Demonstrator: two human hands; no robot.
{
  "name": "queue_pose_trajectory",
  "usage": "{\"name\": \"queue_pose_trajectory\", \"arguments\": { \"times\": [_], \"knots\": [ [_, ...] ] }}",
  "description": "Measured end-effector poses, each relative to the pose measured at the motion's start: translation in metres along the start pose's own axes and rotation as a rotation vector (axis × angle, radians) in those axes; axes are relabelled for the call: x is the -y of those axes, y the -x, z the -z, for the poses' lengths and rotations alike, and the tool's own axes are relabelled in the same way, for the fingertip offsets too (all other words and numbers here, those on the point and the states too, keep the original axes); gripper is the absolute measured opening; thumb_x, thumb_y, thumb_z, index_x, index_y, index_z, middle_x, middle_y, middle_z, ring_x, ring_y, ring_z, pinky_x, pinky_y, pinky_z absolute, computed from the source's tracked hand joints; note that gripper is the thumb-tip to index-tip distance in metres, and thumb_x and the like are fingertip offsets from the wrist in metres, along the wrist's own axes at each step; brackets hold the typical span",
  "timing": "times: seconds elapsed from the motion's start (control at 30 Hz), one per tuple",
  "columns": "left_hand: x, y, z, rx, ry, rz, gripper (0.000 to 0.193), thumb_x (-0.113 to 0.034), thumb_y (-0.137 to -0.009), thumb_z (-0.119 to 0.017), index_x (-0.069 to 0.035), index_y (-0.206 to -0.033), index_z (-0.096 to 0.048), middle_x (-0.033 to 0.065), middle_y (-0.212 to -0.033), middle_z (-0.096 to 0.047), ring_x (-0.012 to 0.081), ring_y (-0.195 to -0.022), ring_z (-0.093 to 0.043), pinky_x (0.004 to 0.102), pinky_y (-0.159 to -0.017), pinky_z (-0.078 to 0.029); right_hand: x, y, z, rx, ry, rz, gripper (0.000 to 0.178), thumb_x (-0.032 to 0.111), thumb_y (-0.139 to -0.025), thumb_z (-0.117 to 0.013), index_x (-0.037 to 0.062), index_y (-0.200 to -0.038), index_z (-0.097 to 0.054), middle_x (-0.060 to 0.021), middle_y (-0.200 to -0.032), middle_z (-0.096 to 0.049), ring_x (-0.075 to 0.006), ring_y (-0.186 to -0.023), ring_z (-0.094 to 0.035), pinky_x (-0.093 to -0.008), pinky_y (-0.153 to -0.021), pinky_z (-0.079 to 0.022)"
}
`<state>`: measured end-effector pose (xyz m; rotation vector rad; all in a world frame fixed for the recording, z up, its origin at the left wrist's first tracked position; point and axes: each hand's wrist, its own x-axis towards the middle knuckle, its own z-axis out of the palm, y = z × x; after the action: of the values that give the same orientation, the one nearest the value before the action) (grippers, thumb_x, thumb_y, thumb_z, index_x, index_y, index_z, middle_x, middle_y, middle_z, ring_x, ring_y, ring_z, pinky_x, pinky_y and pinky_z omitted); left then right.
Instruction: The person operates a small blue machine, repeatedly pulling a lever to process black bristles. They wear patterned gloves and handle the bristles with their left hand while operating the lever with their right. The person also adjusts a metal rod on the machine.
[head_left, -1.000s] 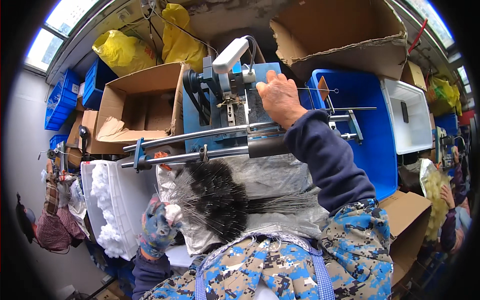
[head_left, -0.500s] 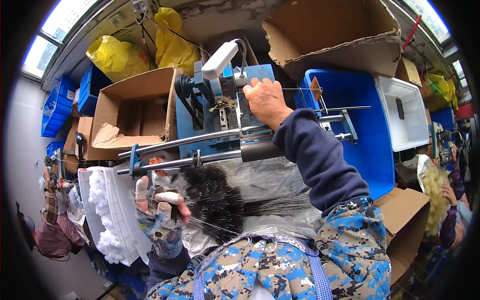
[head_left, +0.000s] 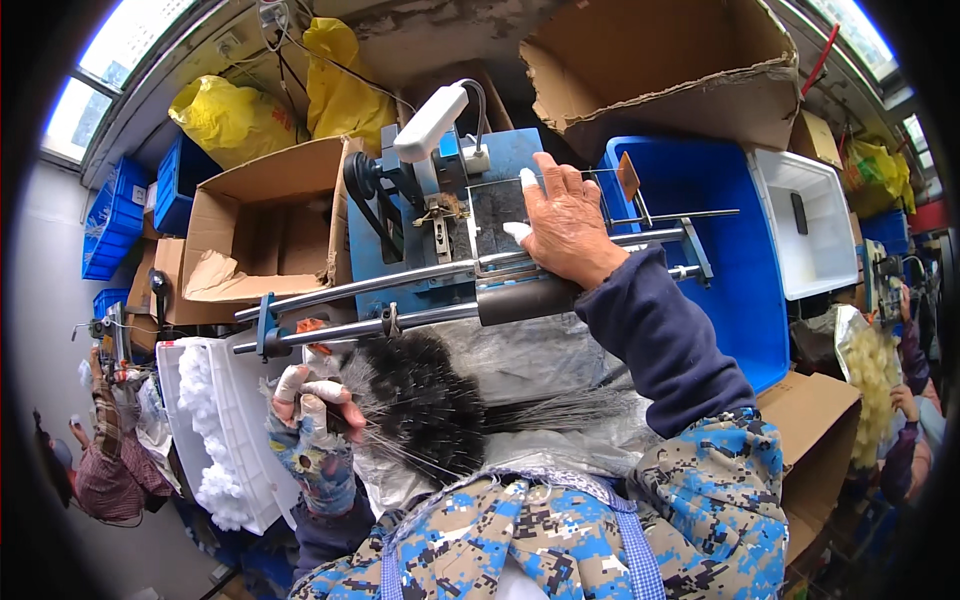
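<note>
Across the middle of the view stands a blue machine, its two steel rails running along the near edge. Below the rails, on clear plastic sheeting, lies a big heap of black bristles; judging by its size, most of the fibre is not yet fed, so the work looks far from finished. Up on the machine's face, the right hand lies flat with its grip released and fingers spread. At the heap's left edge, the left hand, gloved and taped, pinches a thin tuft of bristles.

Glossy metal rails, bristly black fibres
</note>
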<state>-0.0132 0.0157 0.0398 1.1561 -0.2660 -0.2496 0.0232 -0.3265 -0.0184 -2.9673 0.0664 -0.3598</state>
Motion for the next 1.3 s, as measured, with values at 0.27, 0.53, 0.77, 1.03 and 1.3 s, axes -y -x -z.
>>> {"name": "queue_pose_trajectory", "arguments": {
  "times": [0.27,0.53,0.77,1.03,1.3],
  "knots": [
    [0.007,-0.009,-0.03,0.043,-0.098,-0.042,0.036,-0.012,-0.093,-0.045,-0.003,-0.127,-0.041,0.0183,-0.089,-0.061,0.021,-0.061,-0.06,0.0252,-0.042,-0.049,0.019,0.004,-0.004,0.025,-0.109,-0.132,0.056,0.032,-0.075,-0.066,-0.0009,-0.117,-0.049,-0.0131,-0.107,-0.041,-0.0284,-0.095,-0.048,-0.0405,-0.07,-0.044],
    [0.006,-0.003,-0.021,-0.023,-0.034,0.038,0.034,-0.009,-0.092,-0.045,-0.003,-0.126,-0.042,0.0188,-0.089,-0.061,0.0239,-0.064,-0.062,0.0273,-0.046,-0.051,0.074,-0.016,-0.018,0.019,-0.127,-0.058,0.064,0.033,-0.077,-0.063,-0.0088,-0.12,-0.041,-0.0165,-0.095,-0.05,-0.0277,-0.082,-0.055,-0.0338,-0.063,-0.051],
    [0.002,-0.003,-0.011,-0.027,-0.047,0.001,0.034,-0.01,-0.092,-0.046,-0.002,-0.125,-0.041,0.0214,-0.092,-0.06,0.0264,-0.066,-0.062,0.0286,-0.046,-0.053,0.038,-0.006,-0.012,0.127,-0.163,-0.004,0.054,0.029,-0.08,-0.061,-0.0102,-0.114,-0.045,-0.0217,-0.1,-0.048,-0.0308,-0.081,-0.056,-0.0355,-0.069,-0.05],
    [0.011,-0.014,-0.016,0.007,0.033,0.019,0.036,-0.007,-0.09,-0.048,-0.003,-0.126,-0.043,0.0202,-0.094,-0.06,0.0256,-0.068,-0.062,0.0305,-0.05,-0.053,-0.026,-0.012,0.015,-0.123,0.136,-0.086,0.022,0.018,-0.075,-0.059,0.002,-0.089,-0.059,-0.0114,-0.093,-0.054,-0.0268,-0.093,-0.048,-0.0407,-0.076,-0.035],
    [-0.031,0.0,0.035,-0.178,-0.035,-0.179,0.034,-0.015,-0.093,-0.047,-0.003,-0.124,-0.042,0.0163,-0.088,-0.059,0.0196,-0.06,-0.058,0.0242,-0.041,-0.048,-0.019,0.036,0.085,0.206,-0.114,0.192,0.005,0.005,-0.07,-0.056,0.0068,-0.067,-0.059,-0.0095,-0.068,-0.062,-0.0276,-0.071,-0.059,-0.0395,-0.065,-0.042]
  ]
}}
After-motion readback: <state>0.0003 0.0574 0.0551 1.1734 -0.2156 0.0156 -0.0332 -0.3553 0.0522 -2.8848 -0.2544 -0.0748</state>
